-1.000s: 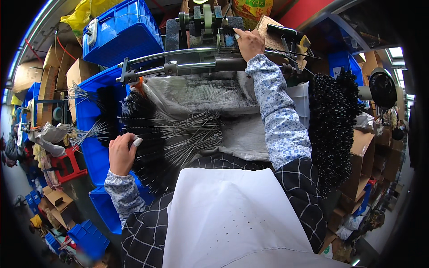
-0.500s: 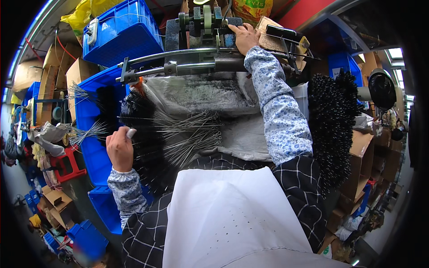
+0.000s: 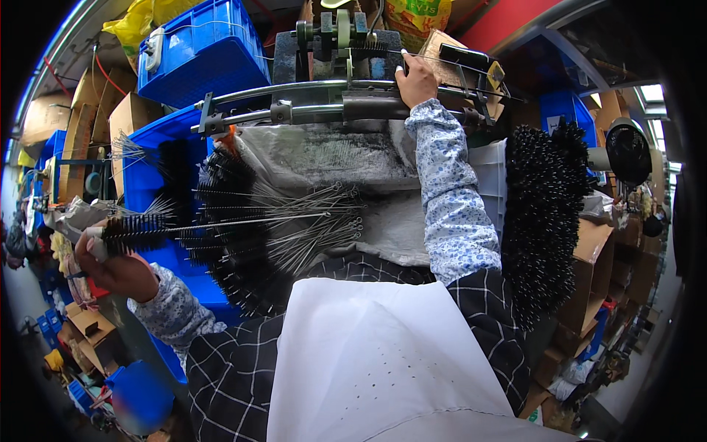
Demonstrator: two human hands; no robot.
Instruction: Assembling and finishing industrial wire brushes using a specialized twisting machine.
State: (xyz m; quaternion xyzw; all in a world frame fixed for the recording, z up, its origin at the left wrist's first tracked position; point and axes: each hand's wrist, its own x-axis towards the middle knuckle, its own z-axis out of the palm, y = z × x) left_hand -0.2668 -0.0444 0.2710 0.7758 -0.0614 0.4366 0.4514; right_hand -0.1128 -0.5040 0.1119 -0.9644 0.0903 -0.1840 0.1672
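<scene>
At the far left my left hand is closed around the tip of a black-bristled wire brush. Its thin wire handle points right, across a pile of similar wire brushes over my lap, black bristles on the left and looped wire ends on the right. My right hand is up at the bench machine, fingers pinched on the wire of another brush. That brush's dark bristles lie beside the machine's wheel, and its wire runs off to the right. The white tip of the left thumb or finger looks wrapped.
Metal rails cross in front of the machine. A large heap of black brushes stands on my right in a pale bin. Blue crates are at the upper left, cardboard boxes at the right, and a grey cloth covers my lap.
My left hand has moved left and down and now holds a brush stretched over the pile. My right hand has shifted slightly right and down, and a brush now shows beside the wheel.
</scene>
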